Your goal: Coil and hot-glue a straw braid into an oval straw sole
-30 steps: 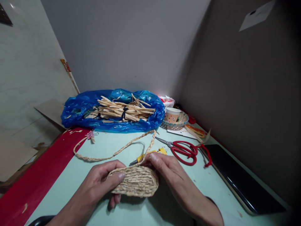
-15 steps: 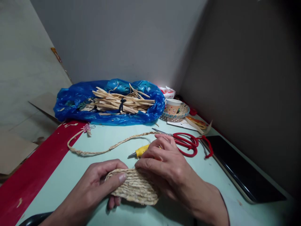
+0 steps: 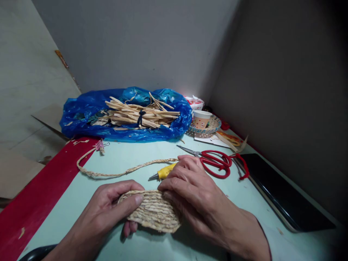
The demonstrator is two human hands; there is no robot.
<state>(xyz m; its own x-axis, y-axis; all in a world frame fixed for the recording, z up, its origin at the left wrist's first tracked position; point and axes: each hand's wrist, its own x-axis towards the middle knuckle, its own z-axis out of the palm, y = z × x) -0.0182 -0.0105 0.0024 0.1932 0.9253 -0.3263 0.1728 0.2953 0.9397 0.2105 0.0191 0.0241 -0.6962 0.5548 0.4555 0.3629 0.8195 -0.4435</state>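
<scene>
R hand (image 3: 199, 194) swung over woven pad (image 3: 154, 211), axis ~L–R; L hand (image 3: 107, 206) pinching, R curled, grip unclear.

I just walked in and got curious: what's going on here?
A person's left hand grips one end of a braided straw piece; the right hand touches its upper edge. A braid runs from a pink clip until the right hand hides it. Beyond lie a yellow-handled tool, partly hidden, and red-handled scissors. A straw bundle rests in a blue bag.
</scene>
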